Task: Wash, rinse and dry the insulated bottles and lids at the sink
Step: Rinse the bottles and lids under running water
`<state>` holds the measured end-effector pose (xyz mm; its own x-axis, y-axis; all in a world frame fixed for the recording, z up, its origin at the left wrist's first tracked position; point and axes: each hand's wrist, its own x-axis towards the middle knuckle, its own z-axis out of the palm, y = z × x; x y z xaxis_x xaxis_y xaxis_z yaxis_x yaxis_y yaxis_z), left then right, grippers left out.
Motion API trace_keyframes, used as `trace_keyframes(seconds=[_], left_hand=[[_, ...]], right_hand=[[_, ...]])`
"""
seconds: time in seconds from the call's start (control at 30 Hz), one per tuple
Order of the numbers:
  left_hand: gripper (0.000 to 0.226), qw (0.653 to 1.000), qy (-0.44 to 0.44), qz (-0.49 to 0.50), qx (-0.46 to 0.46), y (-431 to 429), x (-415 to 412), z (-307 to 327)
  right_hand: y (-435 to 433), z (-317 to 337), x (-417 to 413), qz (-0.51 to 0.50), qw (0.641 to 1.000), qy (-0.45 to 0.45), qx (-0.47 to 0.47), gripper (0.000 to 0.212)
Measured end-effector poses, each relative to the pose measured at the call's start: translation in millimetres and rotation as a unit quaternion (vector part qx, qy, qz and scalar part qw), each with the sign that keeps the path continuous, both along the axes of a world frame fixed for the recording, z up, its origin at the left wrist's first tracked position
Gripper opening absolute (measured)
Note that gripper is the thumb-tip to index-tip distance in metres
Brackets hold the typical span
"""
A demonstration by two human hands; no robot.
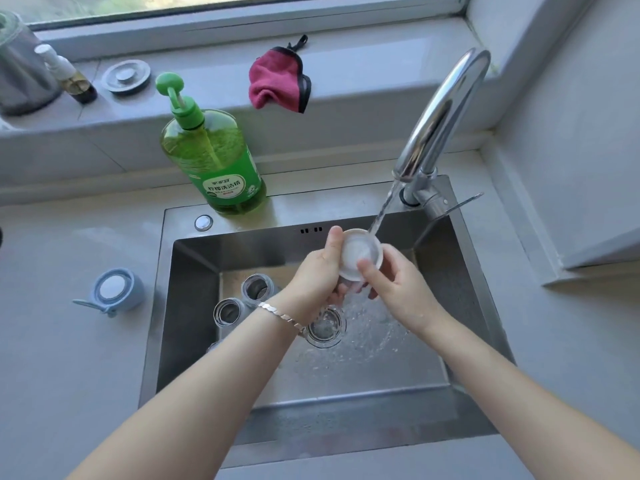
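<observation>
A round white lid (356, 251) is held over the steel sink (194, 306), right under the running stream from the faucet (440, 119). My left hand (317, 271) grips the lid's left rim, thumb on top. My right hand (391, 278) holds its right side with the thumb pressed inside the lid. Two open insulated bottles (258, 289) (228, 311) stand upright at the sink's left side. A blue lid with a strap (116, 291) lies on the counter to the left.
A green dish soap pump bottle (214, 157) stands behind the sink. A pink cloth (278, 81) hangs over the window ledge, near a sink plug (126, 76) and a small spray bottle (69, 76). Water splashes around the drain (325, 327).
</observation>
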<state>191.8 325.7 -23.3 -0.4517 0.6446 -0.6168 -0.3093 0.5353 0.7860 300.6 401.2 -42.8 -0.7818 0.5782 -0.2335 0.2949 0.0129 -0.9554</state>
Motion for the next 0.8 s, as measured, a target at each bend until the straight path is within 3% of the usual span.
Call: trace_keyframes(seconds=[0.1,0.17,0.33,0.47,0.57,0.63,0.7,0.77,0.8], left_hand=[[0.07,1.0,-0.016,-0.015,0.017,-2.7,-1.6,-1.1],[0.068,0.999,-0.029,-0.025,0.01,-8.0,-3.7,-3.2],[0.062,0.994,0.015,-0.11,-0.003,-17.5,-3.4,-2.4],[0.065,0.995,0.019,-0.094,-0.007,-16.7,1.6,-4.1],[0.071,0.997,-0.011,-0.078,0.017,-16.1,2.4,-5.1],[0.063,0.997,-0.009,-0.077,0.028,-17.4,2.7,-5.3],[0.058,0.998,-0.019,-0.057,0.01,-18.6,0.8,-5.6],[0.058,0.998,-0.034,-0.05,-0.02,-19.6,-1.7,-5.5],[0.057,0.997,-0.043,-0.057,-0.036,-20.2,-2.2,-5.2]], right_hand=[[-2.0,1.6,-5.1,-0.055,0.993,0.06,-0.084,0.037],[2.9,2.0,-6.1,-0.029,0.993,0.068,-0.092,0.044],[3.5,6.0,-10.7,0.033,0.997,0.031,-0.069,0.033],[3.1,6.6,-19.2,-0.033,0.999,0.013,-0.012,0.023],[3.5,3.6,-25.0,-0.109,0.993,-0.026,-0.04,0.02],[2.7,3.0,-24.7,-0.142,0.984,-0.045,-0.102,0.028],[2.3,3.4,-18.5,-0.112,0.976,-0.035,-0.186,0.029],[0.9,3.6,-7.0,-0.035,0.977,-0.002,-0.211,0.016],[-0.1,0.1,-1.4,-0.012,0.981,0.006,-0.191,0.029]])
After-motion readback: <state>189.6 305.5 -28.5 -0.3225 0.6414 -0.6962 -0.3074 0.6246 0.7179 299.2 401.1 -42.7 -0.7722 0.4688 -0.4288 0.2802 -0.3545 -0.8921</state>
